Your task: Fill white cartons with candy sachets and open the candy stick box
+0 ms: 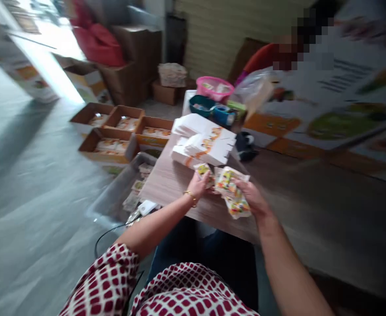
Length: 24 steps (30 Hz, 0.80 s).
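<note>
My left hand (pixel 199 185) is closed on a small printed sachet (pixel 202 169) at the near part of a low wooden table (pixel 166 184). My right hand (pixel 254 197) grips a bunch of colourful sachets (pixel 232 191) just to the right of it. The two hands nearly touch. Behind them on the table lies a pile of flat white and orange folded cartons (pixel 206 142). The picture is blurred by motion.
A grey tray (pixel 114 197) with packets sits on the floor left of the table. Several open cardboard boxes (pixel 114 131) of packets stand beyond it. Pink (pixel 214 87) and teal (pixel 201 104) baskets are at the table's far end. Another person (pixel 262 59) sits opposite, by large printed sheets (pixel 337 101).
</note>
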Tool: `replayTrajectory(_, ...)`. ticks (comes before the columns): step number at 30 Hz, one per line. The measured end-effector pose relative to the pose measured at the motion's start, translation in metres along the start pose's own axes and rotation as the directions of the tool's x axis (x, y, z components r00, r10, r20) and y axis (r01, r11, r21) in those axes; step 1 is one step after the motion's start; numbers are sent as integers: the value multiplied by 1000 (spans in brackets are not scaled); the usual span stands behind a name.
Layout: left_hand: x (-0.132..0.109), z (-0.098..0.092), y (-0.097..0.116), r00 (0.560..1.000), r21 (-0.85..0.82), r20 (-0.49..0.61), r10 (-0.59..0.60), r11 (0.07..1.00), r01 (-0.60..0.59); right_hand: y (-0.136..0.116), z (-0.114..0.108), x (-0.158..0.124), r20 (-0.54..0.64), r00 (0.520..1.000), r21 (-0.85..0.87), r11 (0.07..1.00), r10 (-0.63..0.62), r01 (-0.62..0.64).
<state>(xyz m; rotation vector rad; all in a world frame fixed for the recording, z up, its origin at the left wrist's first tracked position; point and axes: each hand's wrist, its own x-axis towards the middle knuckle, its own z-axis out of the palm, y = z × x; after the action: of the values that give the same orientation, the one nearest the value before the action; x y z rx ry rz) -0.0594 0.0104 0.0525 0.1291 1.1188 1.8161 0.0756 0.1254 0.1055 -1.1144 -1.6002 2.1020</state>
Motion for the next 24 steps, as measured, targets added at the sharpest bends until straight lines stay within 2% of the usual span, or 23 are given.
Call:
replayTrajectory(2,1,-3,-4,998,27,39,-41,999,40,9,5,7,-38,999,23,999,-39,40)
replayTrajectory(4,-2,-6,-5,994,43,73,-80,996,77,16,20,13,-56,995,34,996,-77,79)
replayTrajectory(6,-9,-10,-4,983,-26,125,-131,990,136,23,40,16,-96,987,35,990,-130,133)
replayTrajectory(8,-19,-15,0,956,-146,233,-181,965,219,31,59,17,-166,967,18,980,-195,201)
replayTrajectory(10,-28,-22,4,924,-226,338,-181,937,266,39,75,16,-219,941,-46,966,-258,254)
replayTrajectory(12,-37,-29,8,918,-255,364,-157,931,260,47,86,14,-217,921,-164,942,-323,292)
replayTrajectory(15,-47,-39,10,951,-304,298,-84,936,178,56,101,9,-182,888,-327,878,-422,350)
replayTrajectory(17,-52,-43,9,971,-346,237,36,937,49,59,112,5,-166,872,-385,844,-460,372)
replayTrajectory(18,-55,-46,9,976,-362,189,112,931,-37,59,119,4,-148,878,-405,838,-455,366)
replayTrajectory(20,-61,-56,10,974,-371,90,207,915,-160,59,135,2,-62,922,-427,845,-383,322)
replayTrajectory(22,-70,-73,12,979,-372,-6,205,908,-193,58,150,1,71,954,-398,868,-293,296)
replayTrajectory(24,-81,-100,17,981,-356,-80,177,914,-194,58,161,2,201,942,-342,882,-269,325)
